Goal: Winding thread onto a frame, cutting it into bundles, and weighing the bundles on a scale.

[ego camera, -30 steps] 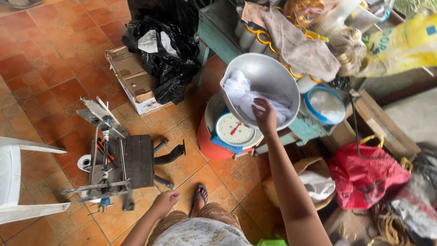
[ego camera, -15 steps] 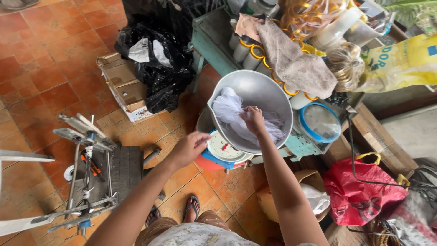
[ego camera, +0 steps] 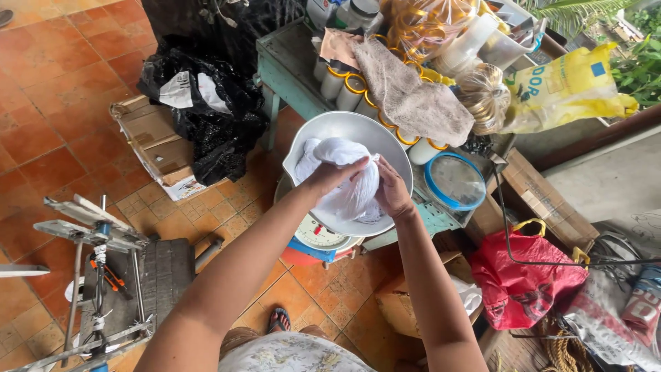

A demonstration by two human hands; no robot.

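The left hand (ego camera: 330, 178), which half a second ago was only reaching in from the left, has now arrived at the white bag (ego camera: 348, 180) and joined the right hand (ego camera: 392, 189) on it. Both hands have their fingers clamped on the bag's upper part — pinched together on the bunched material, seemingly to gather it shut or steady it, though the exact grip is partly hidden. The bag sits inside the metal pan (ego camera: 344, 131) of a dial scale (ego camera: 318, 234), so its weight rests on the pan rather than in the hands. The scale stands on the tiled floor (ego camera: 62, 124) just beside a teal table (ego camera: 289, 65) crowded with jars and a draped grey cloth (ego camera: 413, 96). A round blue-rimmed sieve (ego camera: 454, 180) lies to the right; a red bag (ego camera: 523, 279) sits lower right.
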